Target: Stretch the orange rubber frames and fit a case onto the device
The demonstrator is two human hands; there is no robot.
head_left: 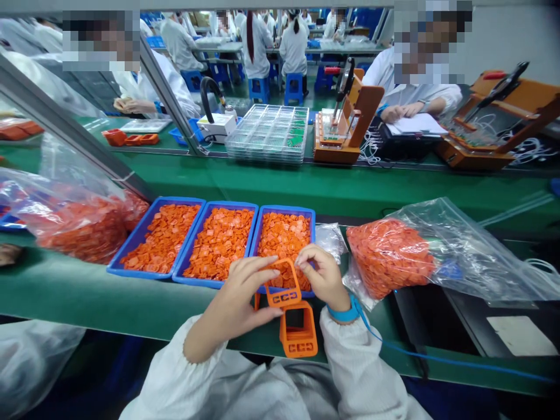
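Note:
Both of my hands grip one orange plastic frame (284, 290) just in front of the blue trays. My left hand (238, 303) pinches its left side and bottom edge. My right hand (321, 275) has its fingers closed on the frame's top right corner. A second orange frame (298, 335) lies on the green table edge directly below the held one. A blue wrist strap (344, 314) with a blue cord sits on my right wrist.
Three blue trays (140, 236) of small orange parts stand side by side ahead. Clear bags of orange parts lie at the left (74, 224) and right (389, 256). Across the green belt (350, 189) sit clear trays (269, 134), orange jigs (345, 125) and seated workers.

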